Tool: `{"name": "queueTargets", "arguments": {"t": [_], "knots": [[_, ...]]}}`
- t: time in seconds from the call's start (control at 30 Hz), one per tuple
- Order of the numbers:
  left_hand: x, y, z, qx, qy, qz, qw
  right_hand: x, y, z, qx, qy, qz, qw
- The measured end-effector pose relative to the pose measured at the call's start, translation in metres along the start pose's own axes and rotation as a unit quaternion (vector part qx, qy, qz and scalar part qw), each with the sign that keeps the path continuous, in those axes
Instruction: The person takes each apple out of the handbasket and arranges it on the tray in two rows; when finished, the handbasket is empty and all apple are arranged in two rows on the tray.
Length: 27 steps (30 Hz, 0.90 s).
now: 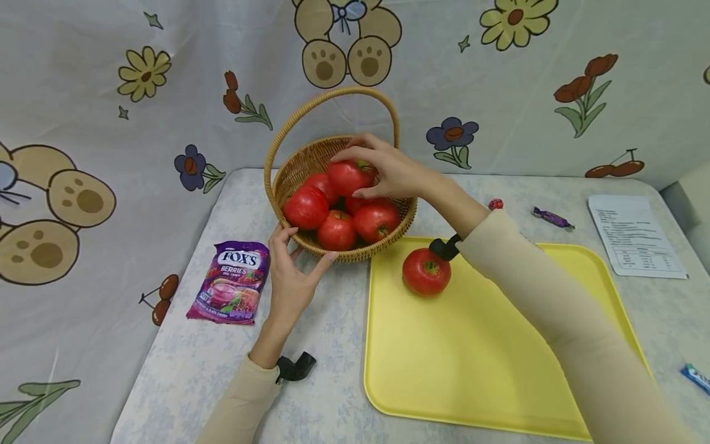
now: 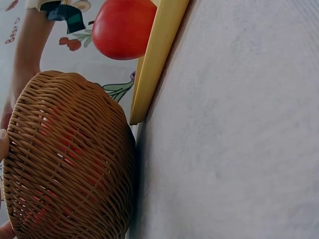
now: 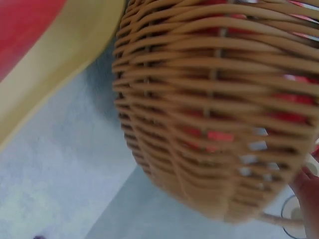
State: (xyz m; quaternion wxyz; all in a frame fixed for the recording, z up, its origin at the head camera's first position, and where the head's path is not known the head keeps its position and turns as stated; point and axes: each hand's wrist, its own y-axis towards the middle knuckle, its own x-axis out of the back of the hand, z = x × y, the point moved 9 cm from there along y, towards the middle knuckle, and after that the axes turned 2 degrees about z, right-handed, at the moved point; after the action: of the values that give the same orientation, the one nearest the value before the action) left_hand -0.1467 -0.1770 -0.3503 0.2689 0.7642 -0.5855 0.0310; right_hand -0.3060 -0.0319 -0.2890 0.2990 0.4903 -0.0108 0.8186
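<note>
A woven basket (image 1: 407,227) with a tall looped handle stands at the back of the table, holding several red apples (image 1: 306,208). My right hand (image 1: 383,166) reaches into the basket from the right and grips a red apple (image 1: 350,177), fingers over its top and thumb at its lower side. This apple sits above the others. My left hand (image 1: 294,287) is at the basket's front left, spread fingers and thumb touching the rim. In the left wrist view, fingertips (image 2: 4,143) show at the rim of the basket (image 2: 75,154). The right wrist view shows the basket's woven side (image 3: 214,99).
A yellow tray (image 1: 444,370) lies right of the basket, with one red apple (image 1: 426,272) near its back left corner. A purple candy bag (image 1: 232,283) lies left of my left hand. Wrapped candies (image 1: 553,218) and a printed sheet (image 1: 638,235) lie at the right.
</note>
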Motion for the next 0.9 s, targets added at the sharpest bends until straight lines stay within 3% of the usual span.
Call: {"name": "queueTargets", "arguments": {"t": [0.43,0.57,0.9], "knots": [[-0.002,0.002,0.000,0.003,-0.002,0.001,1.0000,0.044,-0.059,0.020,0.010,-0.049,-0.014,0.999],[-0.002,0.002,0.000,0.001,-0.001,0.000,1.0000,0.049,-0.083,0.022,0.012,-0.071,-0.010,0.997],[-0.001,0.001,0.000,0.003,-0.002,-0.002,1.0000,0.050,-0.153,0.011,-0.043,-0.088,0.004,0.995]]}}
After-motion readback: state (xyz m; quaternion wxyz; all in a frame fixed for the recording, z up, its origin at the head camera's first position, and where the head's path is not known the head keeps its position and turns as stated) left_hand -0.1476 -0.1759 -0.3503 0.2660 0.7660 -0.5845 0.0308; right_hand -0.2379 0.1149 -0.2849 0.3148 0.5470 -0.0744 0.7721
